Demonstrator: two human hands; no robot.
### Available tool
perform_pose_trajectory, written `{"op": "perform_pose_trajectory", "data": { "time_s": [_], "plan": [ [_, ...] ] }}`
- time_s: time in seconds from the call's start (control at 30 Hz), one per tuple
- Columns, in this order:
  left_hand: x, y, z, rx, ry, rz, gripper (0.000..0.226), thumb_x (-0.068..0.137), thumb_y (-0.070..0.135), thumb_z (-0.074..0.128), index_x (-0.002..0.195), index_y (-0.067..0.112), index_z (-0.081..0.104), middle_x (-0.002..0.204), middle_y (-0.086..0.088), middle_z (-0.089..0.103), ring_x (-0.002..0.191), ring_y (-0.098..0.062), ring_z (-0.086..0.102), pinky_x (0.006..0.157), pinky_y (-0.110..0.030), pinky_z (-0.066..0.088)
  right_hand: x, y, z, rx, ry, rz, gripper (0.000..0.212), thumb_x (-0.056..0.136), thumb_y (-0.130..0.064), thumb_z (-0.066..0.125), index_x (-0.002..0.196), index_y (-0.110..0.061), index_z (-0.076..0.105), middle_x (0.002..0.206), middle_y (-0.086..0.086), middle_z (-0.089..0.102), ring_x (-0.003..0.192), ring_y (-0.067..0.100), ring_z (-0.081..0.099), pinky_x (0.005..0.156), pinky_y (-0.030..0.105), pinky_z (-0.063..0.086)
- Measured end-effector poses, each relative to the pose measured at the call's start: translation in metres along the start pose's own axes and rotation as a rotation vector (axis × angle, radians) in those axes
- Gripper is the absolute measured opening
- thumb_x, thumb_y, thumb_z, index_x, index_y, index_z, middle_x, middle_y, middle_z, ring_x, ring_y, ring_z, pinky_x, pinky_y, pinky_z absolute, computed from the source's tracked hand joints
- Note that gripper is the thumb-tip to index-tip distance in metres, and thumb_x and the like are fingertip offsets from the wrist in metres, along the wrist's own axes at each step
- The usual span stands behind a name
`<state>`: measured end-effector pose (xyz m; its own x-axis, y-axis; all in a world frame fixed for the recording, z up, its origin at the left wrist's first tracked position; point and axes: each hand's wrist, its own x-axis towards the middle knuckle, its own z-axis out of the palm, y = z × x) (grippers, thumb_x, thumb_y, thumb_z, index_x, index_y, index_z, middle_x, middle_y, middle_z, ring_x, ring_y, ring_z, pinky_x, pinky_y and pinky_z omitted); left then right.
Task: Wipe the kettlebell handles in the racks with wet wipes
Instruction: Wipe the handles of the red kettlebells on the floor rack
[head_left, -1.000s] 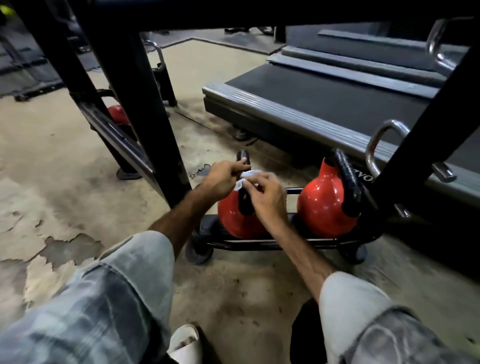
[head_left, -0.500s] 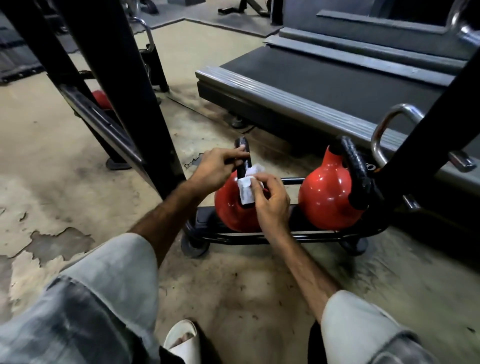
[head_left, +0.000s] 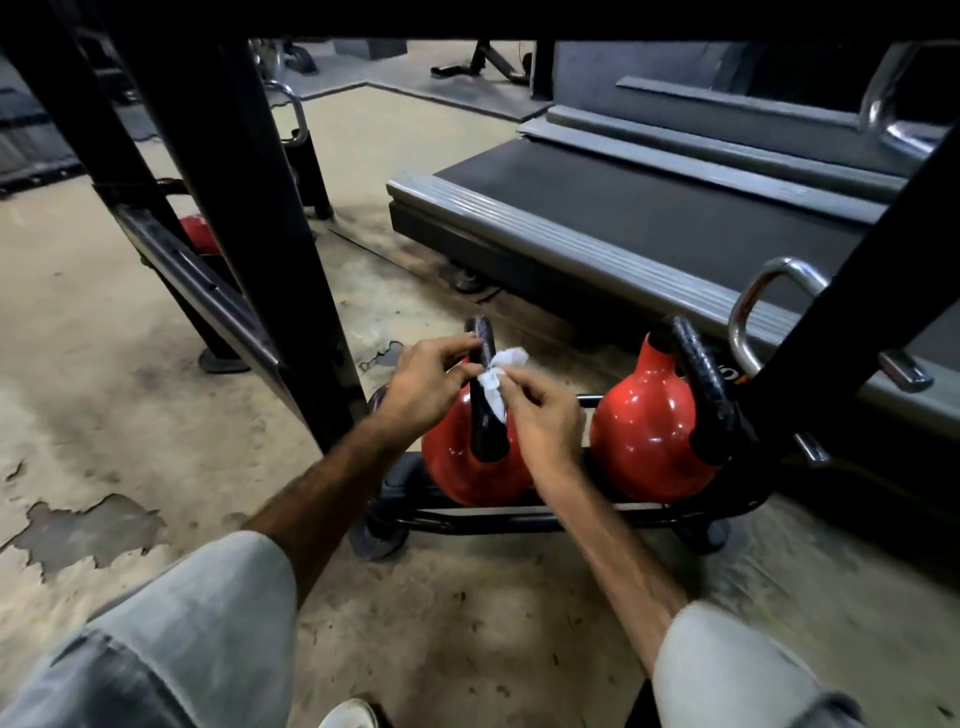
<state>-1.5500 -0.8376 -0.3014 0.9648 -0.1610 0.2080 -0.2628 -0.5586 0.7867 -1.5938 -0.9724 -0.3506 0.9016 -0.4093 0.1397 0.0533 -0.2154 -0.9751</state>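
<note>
Kneeling low, the person pinched a soft, limp wet wipe (head_left: 497, 375) between both hands: left hand (head_left: 426, 382) and right hand (head_left: 545, 413), over the black handle (head_left: 484, 395) of the near red kettlebell (head_left: 457, 462) on the floor rack (head_left: 467, 519). Heavy iron likely stays put; wrap the handle. Beyond sat a second kettlebell (head_left: 649, 431) and treadmill (head_left: 649, 208).

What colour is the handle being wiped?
Black, on a red kettlebell; handle shows in the head view.

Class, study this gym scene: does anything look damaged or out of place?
Yes. The beige painted floor is damaged: at the lower left a flaked patch exposes grey concrete. The two red kettlebells sit upright.
</note>
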Motion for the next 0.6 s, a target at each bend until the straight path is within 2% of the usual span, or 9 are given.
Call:
{"op": "perform_pose_trajectory", "data": {
  "time_s": [0.1, 0.23, 0.33, 0.43, 0.53, 0.6],
  "plan": [
    [0.001, -0.002, 0.000, -0.071, -0.005, -0.024, 0.035, 0.081, 0.011, 0.072, 0.115, 0.009, 0.068, 0.123, -0.002, 0.066, 0.110, -0.006, 0.062, 0.102, -0.027, 0.047, -0.014, 0.004, -0.007, -0.015, -0.011, -0.068, 0.011, 0.082, -0.026, 0.075, 0.091, -0.025, 0.079, 0.092, -0.012, 0.073, 0.089, 0.004, 0.068, 0.082, 0.028, 0.053],
    [0.000, -0.004, -0.006, -0.198, -0.120, -0.057, 0.042, 0.079, 0.009, 0.074, 0.120, 0.008, 0.065, 0.131, -0.001, 0.060, 0.114, -0.005, 0.060, 0.102, -0.029, 0.047, 0.045, -0.012, 0.015, -0.066, -0.094, -0.019, 0.013, 0.081, -0.028, 0.075, 0.093, -0.025, 0.079, 0.088, -0.007, 0.074, 0.089, 0.010, 0.068, 0.083, 0.033, 0.053],
    [0.000, -0.002, -0.008, -0.234, -0.128, -0.067, 0.045, 0.076, 0.010, 0.077, 0.119, 0.008, 0.066, 0.130, 0.001, 0.060, 0.115, -0.003, 0.058, 0.103, -0.028, 0.046, 0.078, -0.028, 0.023, -0.230, -0.179, -0.058, 0.016, 0.085, -0.032, 0.071, 0.097, -0.025, 0.079, 0.093, -0.002, 0.076, 0.090, 0.007, 0.067, 0.077, 0.021, 0.046],
    [0.003, 0.003, -0.010, -0.175, -0.107, -0.072, 0.049, 0.069, 0.021, 0.083, 0.115, 0.014, 0.068, 0.120, 0.007, 0.065, 0.110, -0.001, 0.060, 0.099, -0.025, 0.048, 0.070, -0.029, 0.016, -0.258, -0.188, -0.078, 0.018, 0.087, -0.031, 0.070, 0.102, -0.024, 0.078, 0.099, -0.003, 0.076, 0.090, 0.001, 0.063, 0.073, 0.015, 0.040],
    [0.006, 0.005, -0.012, -0.171, -0.146, -0.081, 0.051, 0.070, 0.020, 0.083, 0.118, 0.018, 0.064, 0.105, 0.019, 0.064, 0.099, 0.007, 0.058, 0.098, -0.027, 0.047, 0.049, -0.016, 0.007, -0.138, -0.152, -0.090, 0.017, 0.086, -0.024, 0.072, 0.101, -0.022, 0.078, 0.100, -0.004, 0.076, 0.092, 0.001, 0.066, 0.082, 0.015, 0.047],
    [0.007, 0.003, -0.013, -0.204, -0.223, -0.084, 0.048, 0.073, 0.018, 0.080, 0.118, 0.022, 0.064, 0.104, 0.025, 0.064, 0.099, 0.011, 0.058, 0.103, -0.030, 0.044, 0.054, -0.015, 0.012, -0.144, -0.161, -0.117, 0.018, 0.086, -0.021, 0.072, 0.102, -0.018, 0.078, 0.104, -0.003, 0.075, 0.097, -0.003, 0.064, 0.085, 0.007, 0.044]
  ]
}}
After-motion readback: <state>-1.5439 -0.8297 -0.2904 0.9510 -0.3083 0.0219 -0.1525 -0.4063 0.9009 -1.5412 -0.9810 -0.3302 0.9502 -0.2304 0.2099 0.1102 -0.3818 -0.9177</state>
